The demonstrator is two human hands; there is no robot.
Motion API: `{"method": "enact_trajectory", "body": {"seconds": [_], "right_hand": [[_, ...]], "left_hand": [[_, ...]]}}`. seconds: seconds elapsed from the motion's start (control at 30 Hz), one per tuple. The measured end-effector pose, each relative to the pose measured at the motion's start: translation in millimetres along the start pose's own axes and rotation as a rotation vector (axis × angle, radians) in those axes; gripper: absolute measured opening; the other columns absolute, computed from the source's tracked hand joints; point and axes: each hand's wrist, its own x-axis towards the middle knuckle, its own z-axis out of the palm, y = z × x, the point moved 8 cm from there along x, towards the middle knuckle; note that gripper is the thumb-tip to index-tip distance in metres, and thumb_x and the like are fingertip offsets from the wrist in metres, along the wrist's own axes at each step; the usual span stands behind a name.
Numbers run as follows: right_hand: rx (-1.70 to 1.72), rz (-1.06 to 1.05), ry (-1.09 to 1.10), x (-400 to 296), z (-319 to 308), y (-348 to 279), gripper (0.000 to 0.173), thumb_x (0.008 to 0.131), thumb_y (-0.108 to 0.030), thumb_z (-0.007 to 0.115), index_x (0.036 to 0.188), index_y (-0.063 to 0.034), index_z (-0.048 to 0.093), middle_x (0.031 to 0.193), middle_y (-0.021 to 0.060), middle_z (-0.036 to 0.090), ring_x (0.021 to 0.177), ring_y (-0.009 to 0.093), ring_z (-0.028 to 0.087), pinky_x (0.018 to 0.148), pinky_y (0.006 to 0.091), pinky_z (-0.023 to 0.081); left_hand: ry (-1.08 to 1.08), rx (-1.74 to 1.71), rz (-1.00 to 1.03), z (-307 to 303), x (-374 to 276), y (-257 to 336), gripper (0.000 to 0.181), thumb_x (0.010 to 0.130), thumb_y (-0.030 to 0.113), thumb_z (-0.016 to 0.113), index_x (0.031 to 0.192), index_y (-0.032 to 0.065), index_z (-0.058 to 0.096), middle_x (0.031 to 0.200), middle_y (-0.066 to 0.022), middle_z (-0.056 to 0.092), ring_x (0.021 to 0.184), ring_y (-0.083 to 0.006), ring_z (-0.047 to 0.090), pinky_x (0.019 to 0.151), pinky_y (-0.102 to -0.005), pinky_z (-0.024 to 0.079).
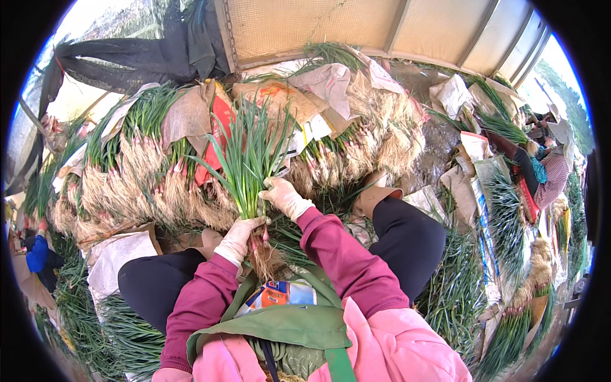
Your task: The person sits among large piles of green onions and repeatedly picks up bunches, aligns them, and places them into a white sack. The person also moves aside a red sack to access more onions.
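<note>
My left hand (241, 237), in a pale glove, grips a bunch of green onions (247, 172) just above the pinkish bulbs. Its green leaves point up and away from me, while the tan roots (265, 263) hang below my fist over my lap. At the right edge of the same bunch is my right hand (286, 196), also gloved, with curled fingers that appear to pinch an outer leaf. The fingertips are partly hidden. Below the roots, a printed plastic bag (277, 297) lies by the green apron (272, 327).
A long pile of green onions with roots (138, 186) spans the ground ahead, partly covered by sacks (188, 114). Loose leaves (451, 281) heap up at my right and left. A person (551, 174) sits at far right; another person's blue sleeve (36, 253) shows at far left. A panelled barrier (315, 28) stands behind the pile.
</note>
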Motion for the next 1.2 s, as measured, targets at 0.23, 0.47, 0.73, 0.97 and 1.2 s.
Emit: {"method": "enact_trajectory", "body": {"seconds": [0.23, 0.47, 0.73, 0.97, 1.2], "right_hand": [[0.305, 0.145, 0.037, -5, 29, 38, 0.031, 0.079, -0.025, 0.048, 0.097, 0.0008, 0.051, 0.074, 0.0126, 0.056, 0.058, 0.022, 0.053, 0.054, 0.0315, 0.044], [1.454, -0.022, 0.277, -12, -100, -40, 0.017, 0.078, -0.023, 0.055, 0.079, -0.0065, 0.05, 0.064, 0.0007, 0.046, 0.055, 0.01, 0.044, 0.046, 0.0213, 0.039], [-0.836, 0.626, -0.173, -92, -91, 206, 0.032, 0.08, -0.027, 0.041, 0.096, -0.0026, 0.054, 0.092, 0.0134, 0.056, 0.083, 0.023, 0.052, 0.072, 0.0318, 0.042], [0.261, 0.157, -0.241, -50, 11, -42, 0.038, 0.082, -0.041, 0.042, 0.087, -0.0049, 0.053, 0.072, 0.002, 0.057, 0.065, 0.009, 0.051, 0.055, 0.0216, 0.039], [0.111, -0.008, 0.169, -59, 22, -25, 0.022, 0.08, -0.022, 0.05, 0.081, -0.0003, 0.054, 0.066, 0.0148, 0.054, 0.063, 0.028, 0.054, 0.06, 0.0326, 0.042]], "left_hand": [[0.069, -0.042, -0.056, 10, 9, -12, 0.018, 0.079, 0.016, 0.049, 0.07, 0.0003, 0.052, 0.05, -0.0112, 0.053, 0.034, -0.0184, 0.047, 0.028, -0.0247, 0.033], [0.037, -0.047, -0.039, -6, -8, -7, 0.021, 0.081, 0.022, 0.048, 0.074, 0.002, 0.054, 0.052, -0.01, 0.053, 0.037, -0.0183, 0.05, 0.029, -0.0241, 0.037], [-0.113, -0.372, 0.23, 8, -31, 57, 0.026, 0.081, 0.018, 0.048, 0.1, 0.0002, 0.051, 0.062, -0.0048, 0.052, 0.052, -0.0173, 0.05, 0.048, -0.0288, 0.042], [0.016, -0.393, 0.182, -33, -5, 26, 0.025, 0.082, 0.019, 0.043, 0.087, -0.0024, 0.054, 0.058, -0.011, 0.054, 0.045, -0.0198, 0.051, 0.042, -0.0263, 0.042], [0.153, -0.499, 0.158, -47, -2, 11, 0.019, 0.079, 0.018, 0.051, 0.077, -0.0006, 0.054, 0.053, -0.0104, 0.053, 0.03, -0.0199, 0.043, 0.042, -0.0348, 0.048]]}}
